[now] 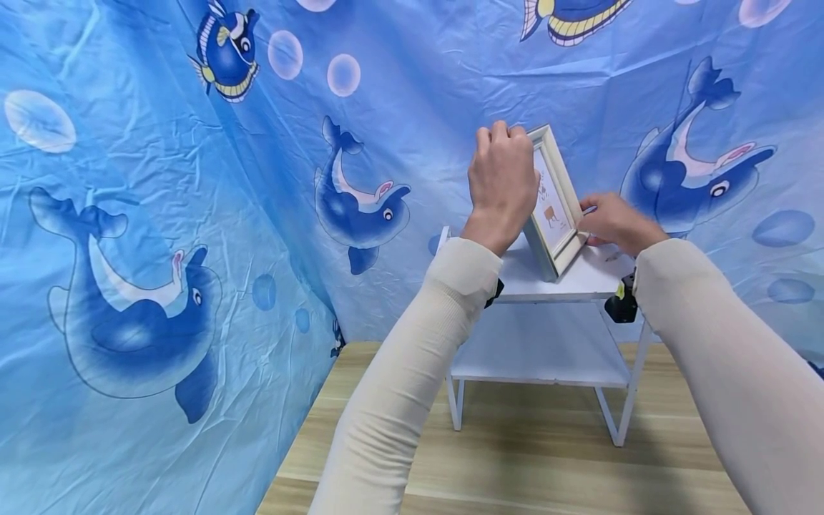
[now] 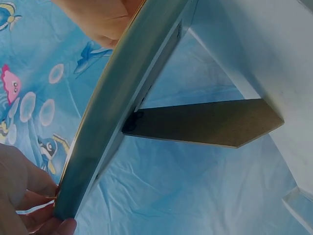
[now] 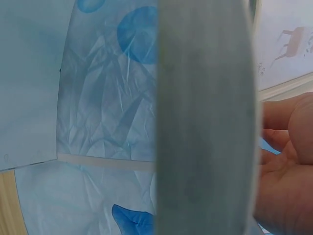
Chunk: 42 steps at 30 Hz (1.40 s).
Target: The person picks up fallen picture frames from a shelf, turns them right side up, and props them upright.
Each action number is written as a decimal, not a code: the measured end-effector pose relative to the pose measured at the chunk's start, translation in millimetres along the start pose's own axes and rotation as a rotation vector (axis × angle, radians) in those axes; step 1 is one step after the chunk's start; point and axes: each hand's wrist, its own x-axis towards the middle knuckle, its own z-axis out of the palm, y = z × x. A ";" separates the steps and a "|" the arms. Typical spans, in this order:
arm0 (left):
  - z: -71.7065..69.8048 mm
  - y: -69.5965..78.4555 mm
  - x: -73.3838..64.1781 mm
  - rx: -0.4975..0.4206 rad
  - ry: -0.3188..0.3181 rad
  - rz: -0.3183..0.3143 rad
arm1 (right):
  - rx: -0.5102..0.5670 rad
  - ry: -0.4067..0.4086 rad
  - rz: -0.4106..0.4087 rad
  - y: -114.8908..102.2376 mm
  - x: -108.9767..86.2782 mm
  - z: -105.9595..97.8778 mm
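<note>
A picture frame [image 1: 558, 182] with a pale moulded border stands tilted on a small white table [image 1: 515, 275]. Its print includes a small brown chair. My left hand [image 1: 503, 179] grips the upper left edge; in the left wrist view its fingers [image 2: 41, 215] pinch the frame's end. At the lower right edge, my right hand [image 1: 618, 222] holds the frame with bent fingers, partly hidden. Behind the frame, a brown easel leg [image 2: 205, 122] is swung out, its tip at the white tabletop. The frame's grey side [image 3: 208, 117] fills the middle of the right wrist view.
The white table has a lower shelf [image 1: 541, 350] and thin metal legs [image 1: 621, 415] on a wood-look floor [image 1: 515, 465]. A blue curtain [image 1: 270, 179] printed with dolphins, fish and bubbles hangs close behind the table and along the left.
</note>
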 end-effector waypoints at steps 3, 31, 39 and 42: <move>1.9 -1.2 -1.0 0.006 0.006 0.004 | -0.040 0.020 -0.018 1.4 2.2 0.9; 5.2 -5.0 1.1 -0.013 -0.014 -0.004 | -0.178 0.160 -0.101 6.5 10.5 2.9; 6.0 -4.6 2.4 0.001 -0.023 -0.008 | -0.190 0.167 -0.100 6.0 10.3 2.2; 7.2 -4.7 2.3 0.003 -0.028 -0.009 | -0.189 0.160 -0.095 6.0 10.2 2.5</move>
